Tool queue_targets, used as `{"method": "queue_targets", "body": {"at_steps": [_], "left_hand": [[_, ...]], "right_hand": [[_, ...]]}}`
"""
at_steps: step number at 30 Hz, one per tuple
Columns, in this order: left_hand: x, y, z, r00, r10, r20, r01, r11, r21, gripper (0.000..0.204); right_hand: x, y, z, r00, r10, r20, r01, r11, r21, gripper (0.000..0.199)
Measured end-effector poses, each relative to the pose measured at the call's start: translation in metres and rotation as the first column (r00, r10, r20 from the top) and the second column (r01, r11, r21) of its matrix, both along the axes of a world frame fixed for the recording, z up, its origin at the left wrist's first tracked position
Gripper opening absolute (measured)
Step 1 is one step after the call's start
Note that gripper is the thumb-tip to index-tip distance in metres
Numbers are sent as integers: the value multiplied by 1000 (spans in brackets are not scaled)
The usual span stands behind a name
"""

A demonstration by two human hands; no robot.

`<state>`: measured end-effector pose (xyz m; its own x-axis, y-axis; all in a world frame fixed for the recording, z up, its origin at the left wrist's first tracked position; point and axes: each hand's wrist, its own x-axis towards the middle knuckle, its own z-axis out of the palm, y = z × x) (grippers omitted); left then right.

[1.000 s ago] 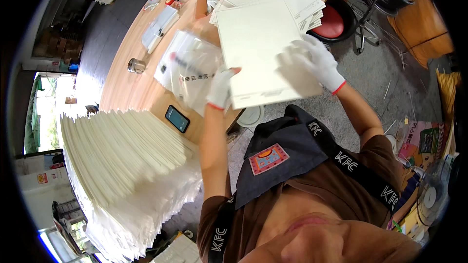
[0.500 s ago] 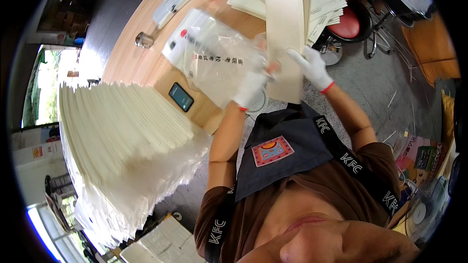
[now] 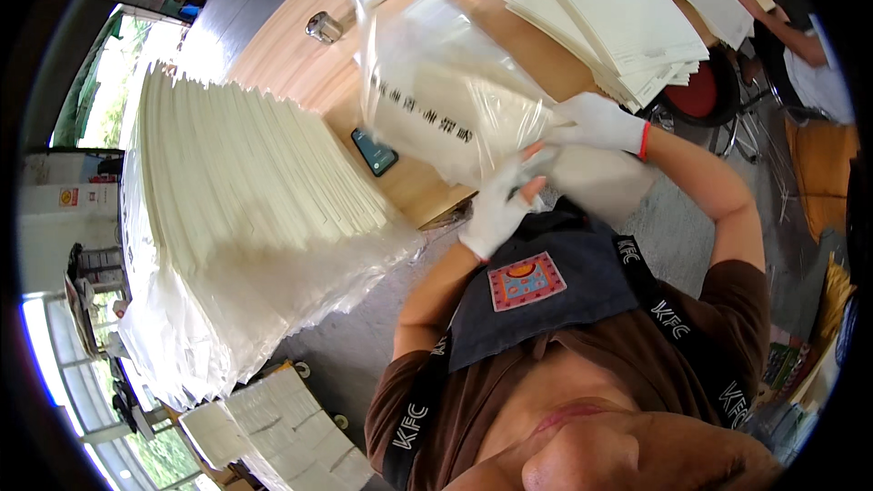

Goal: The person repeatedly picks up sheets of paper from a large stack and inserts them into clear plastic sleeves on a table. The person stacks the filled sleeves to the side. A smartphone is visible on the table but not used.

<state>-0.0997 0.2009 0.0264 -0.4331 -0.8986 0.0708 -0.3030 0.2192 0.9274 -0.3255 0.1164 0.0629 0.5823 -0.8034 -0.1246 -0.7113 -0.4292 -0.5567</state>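
Observation:
A clear plastic bag (image 3: 414, 68) with dark printing stretches over the table's near edge. My left hand (image 3: 496, 211), in a white glove with bare fingertips, is closed on the bag's mouth. A cream-coloured paper envelope or sheaf (image 3: 605, 184) lies partly inside the bag, its near end sticking out toward my apron. My right hand (image 3: 607, 125), also in a white glove, rests along the paper at the bag's opening. Its fingers are partly hidden by the plastic and seem closed on the paper.
On my left rises a tall stack of cream envelopes (image 3: 255, 173) in plastic wrap. A phone (image 3: 375, 153), a metal cup (image 3: 324, 27) and fanned paper envelopes (image 3: 614, 14) lie on the table (image 3: 273, 55). Another person's hand (image 3: 750, 5) touches papers at far right, beside a red stool (image 3: 696, 95).
The cream paper has gone from upright beside the bag to tilted and partly inside it. My right hand has moved in to the bag's mouth, and the bag has lifted and shifted right.

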Motion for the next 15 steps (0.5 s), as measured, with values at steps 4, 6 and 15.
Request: {"method": "queue_targets", "body": {"at_steps": [4, 6, 15], "left_hand": [[9, -3, -50, 995, 90, -42, -98, 848, -521, 26], [-14, -24, -1, 979, 116, 167, 3, 812, -583, 25], [-21, -68, -28, 971, 213, 109, -166, 926, -339, 21]], "right_hand": [[17, -16, -76, 603, -493, 627, 111, 830, 546, 41], [30, -42, -75, 982, -184, -45, 186, 982, 33, 35], [72, 27, -101, 950, -303, -72, 285, 940, -189, 38]]}}
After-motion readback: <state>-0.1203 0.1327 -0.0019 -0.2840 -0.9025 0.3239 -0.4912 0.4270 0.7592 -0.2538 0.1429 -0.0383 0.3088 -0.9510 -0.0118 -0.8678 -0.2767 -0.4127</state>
